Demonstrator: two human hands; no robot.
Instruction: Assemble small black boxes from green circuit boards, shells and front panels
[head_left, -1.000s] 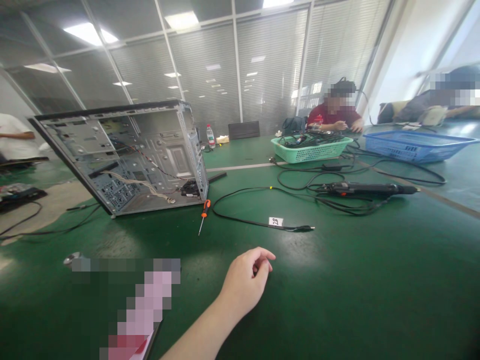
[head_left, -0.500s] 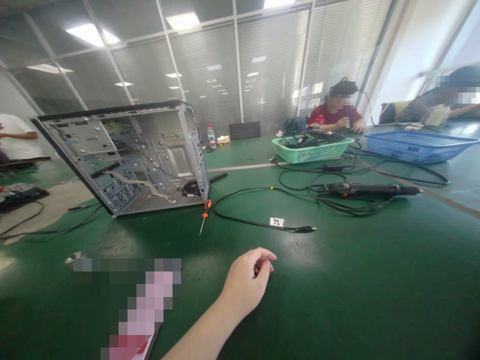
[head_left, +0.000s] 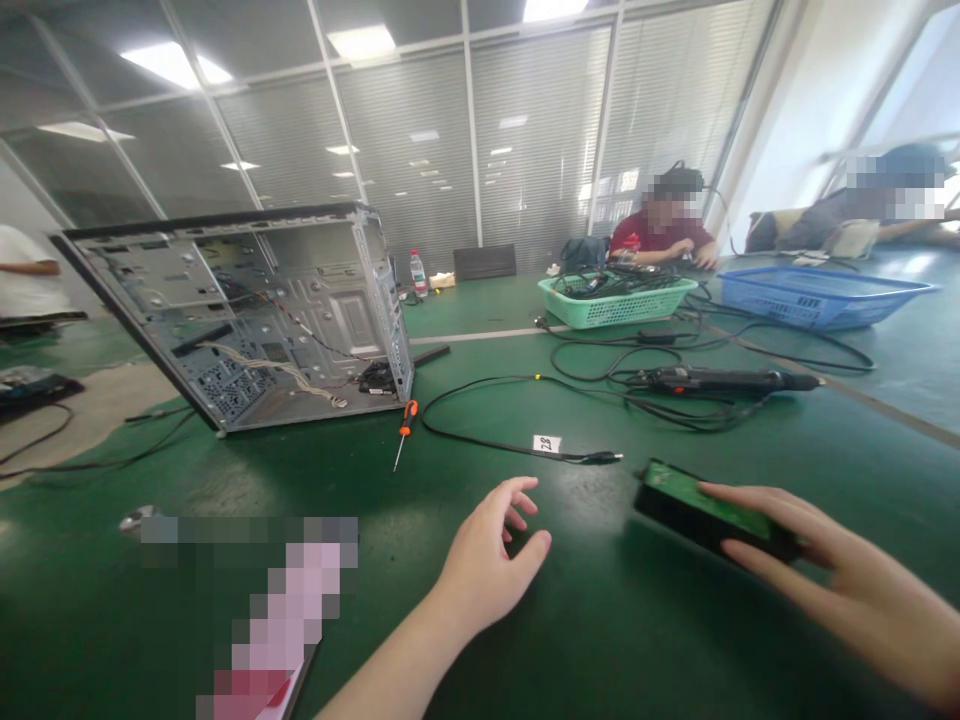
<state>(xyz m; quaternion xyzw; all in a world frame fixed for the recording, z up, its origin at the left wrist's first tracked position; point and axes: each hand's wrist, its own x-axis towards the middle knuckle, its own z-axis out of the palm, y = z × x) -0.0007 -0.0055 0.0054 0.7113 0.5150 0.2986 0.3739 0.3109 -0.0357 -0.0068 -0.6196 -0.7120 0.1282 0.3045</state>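
Note:
My right hand (head_left: 817, 570) grips a black box-like part with a green circuit board on its upper face (head_left: 705, 510), a little blurred by motion; its exact kind I cannot make out. Thumb and fingers clasp its near right end. To the left, my left hand (head_left: 499, 550) is over the green table with fingers apart and nothing in them. Just beyond it lies a black cable (head_left: 510, 447) with a plug end and a white tag marked 28. An orange-and-black screwdriver (head_left: 406, 430) rests beside an opened computer case (head_left: 300, 330), which has loose wires inside.
A black electric screwdriver (head_left: 727, 381) with coiled cord lies at right. Behind it stand a green basket (head_left: 622, 312) full of cables and a blue basket (head_left: 817, 305). A bottle (head_left: 418, 275) is farther back. Other people sit beyond the baskets; another is at far left.
My right hand has come into view from the right, holding the black part with the green board. My left hand's fingers have spread from a curled pose.

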